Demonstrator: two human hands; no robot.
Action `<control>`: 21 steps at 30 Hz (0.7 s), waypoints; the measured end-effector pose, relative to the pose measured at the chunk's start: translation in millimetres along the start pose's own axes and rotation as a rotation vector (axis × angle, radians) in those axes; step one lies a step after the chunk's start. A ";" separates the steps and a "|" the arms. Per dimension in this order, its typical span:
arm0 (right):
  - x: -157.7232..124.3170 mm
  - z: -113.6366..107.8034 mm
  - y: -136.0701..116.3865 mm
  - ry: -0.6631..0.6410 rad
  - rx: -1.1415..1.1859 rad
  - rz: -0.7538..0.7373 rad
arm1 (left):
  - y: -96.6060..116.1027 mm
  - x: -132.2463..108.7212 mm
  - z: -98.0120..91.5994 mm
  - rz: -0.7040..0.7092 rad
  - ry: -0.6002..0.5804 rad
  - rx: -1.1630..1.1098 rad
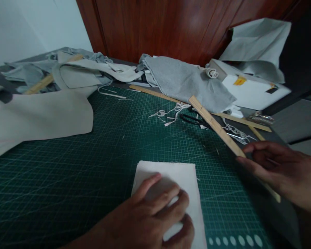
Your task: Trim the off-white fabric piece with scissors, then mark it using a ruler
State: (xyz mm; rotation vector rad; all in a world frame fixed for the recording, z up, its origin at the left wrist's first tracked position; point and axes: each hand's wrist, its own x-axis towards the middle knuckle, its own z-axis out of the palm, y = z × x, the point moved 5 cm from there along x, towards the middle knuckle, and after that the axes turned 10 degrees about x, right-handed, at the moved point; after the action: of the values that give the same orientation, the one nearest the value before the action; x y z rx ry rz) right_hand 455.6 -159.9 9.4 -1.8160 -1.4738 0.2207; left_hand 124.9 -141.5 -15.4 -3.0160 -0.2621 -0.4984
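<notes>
My right hand (pixel 285 169) pinches a wooden ruler (pixel 215 126) between thumb and fingers, and its lower end shows past the palm. The ruler is held at a slant over the right side of the green cutting mat (pixel 114 162). Flat on the mat at the front lies a piece of white cloth (pixel 168 169) with slightly frayed edges. My left hand (pixel 152 214) rests on this cloth with its fingers apart and a little bent. Black-handled scissors (pixel 191 119) lie behind the ruler, partly covered by it.
Large pale cloth pieces (pixel 49 116) cover the mat's left side. Grey fabric (pixel 184 76) is heaped at the back, near a white box (pixel 256 90). Another wooden ruler (pixel 155 93) lies along the mat's far edge, beside tangled white cords (pixel 171 112).
</notes>
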 end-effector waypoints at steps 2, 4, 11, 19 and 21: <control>1.5 3.1 -2.7 -0.025 0.053 0.021 | -3.6 -2.8 0.9 -0.057 0.011 0.004; 2.2 5.1 -6.2 -0.043 0.079 0.019 | -7.1 -3.1 -0.1 -0.088 -0.010 -0.006; -2.1 6.4 -3.1 -0.112 0.083 -0.034 | -4.7 -5.0 2.1 -0.105 0.041 -0.015; -4.0 13.5 -11.8 -0.184 0.023 -0.078 | 6.5 2.7 6.4 -0.015 0.089 -0.010; -3.3 15.0 -16.9 -0.174 -0.034 -0.091 | 6.3 10.6 2.6 0.004 0.028 -0.029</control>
State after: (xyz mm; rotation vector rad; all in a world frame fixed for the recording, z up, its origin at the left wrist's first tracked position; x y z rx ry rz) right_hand 433.2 -155.5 9.0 -1.7881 -1.6866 0.3166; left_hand 136.8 -145.8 -14.7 -3.0341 -0.2485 -0.5481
